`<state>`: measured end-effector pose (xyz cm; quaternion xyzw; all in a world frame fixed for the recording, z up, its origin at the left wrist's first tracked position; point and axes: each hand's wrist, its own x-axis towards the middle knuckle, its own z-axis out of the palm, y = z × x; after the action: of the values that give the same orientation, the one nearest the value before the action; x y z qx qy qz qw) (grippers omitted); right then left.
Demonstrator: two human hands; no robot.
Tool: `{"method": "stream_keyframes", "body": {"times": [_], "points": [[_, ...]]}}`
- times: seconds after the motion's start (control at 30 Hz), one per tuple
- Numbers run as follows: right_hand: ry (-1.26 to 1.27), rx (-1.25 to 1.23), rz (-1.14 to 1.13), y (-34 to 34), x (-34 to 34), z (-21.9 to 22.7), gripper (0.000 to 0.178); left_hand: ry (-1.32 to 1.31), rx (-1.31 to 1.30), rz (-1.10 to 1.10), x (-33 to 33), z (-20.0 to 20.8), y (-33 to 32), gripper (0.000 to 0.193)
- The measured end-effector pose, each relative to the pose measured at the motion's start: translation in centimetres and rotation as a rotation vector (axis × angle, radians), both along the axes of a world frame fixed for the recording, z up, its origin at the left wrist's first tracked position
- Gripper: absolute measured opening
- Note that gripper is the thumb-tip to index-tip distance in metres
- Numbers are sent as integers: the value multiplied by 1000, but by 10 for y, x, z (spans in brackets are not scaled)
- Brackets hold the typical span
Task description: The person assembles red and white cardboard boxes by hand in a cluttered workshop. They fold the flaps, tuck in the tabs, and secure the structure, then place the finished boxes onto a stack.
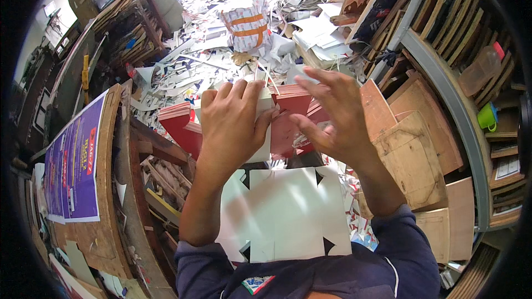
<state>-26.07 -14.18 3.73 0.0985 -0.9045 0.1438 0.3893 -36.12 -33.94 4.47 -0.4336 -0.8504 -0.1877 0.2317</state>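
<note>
My left hand (235, 113) is closed over the edge of a pale, thick stack of card (264, 147), with the thumb pressed against its side. The stack stands among red die-cut card stacks (288, 113) whose layered edges face up. My right hand (335, 113) hovers just right of it, fingers spread and holding nothing I can see. A thin white strip (271, 77) sticks up between the hands. Close to my body lies a white card blank (285, 210) with dark triangular notches near its corners. My fingers hide part of the stacks.
Paper offcuts (199, 30) cover the floor ahead, around a white sack with orange bands (246, 25). On the left stands a wooden bench (119, 177) with a purple printed sheet (77, 158). A grey metal rack (451, 94) and leaning wooden boards (410, 155) flank the right.
</note>
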Motion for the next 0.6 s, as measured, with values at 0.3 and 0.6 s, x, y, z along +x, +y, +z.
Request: {"method": "stream_keyframes", "body": {"times": [0.3,0.6], "points": [[-232,-149,24,-16,-45,16,30,20,-21,80,4,-4,0,51],[-315,-527,114,-31,-58,18,21,32,28,88,-1,-12,0,56]]}}
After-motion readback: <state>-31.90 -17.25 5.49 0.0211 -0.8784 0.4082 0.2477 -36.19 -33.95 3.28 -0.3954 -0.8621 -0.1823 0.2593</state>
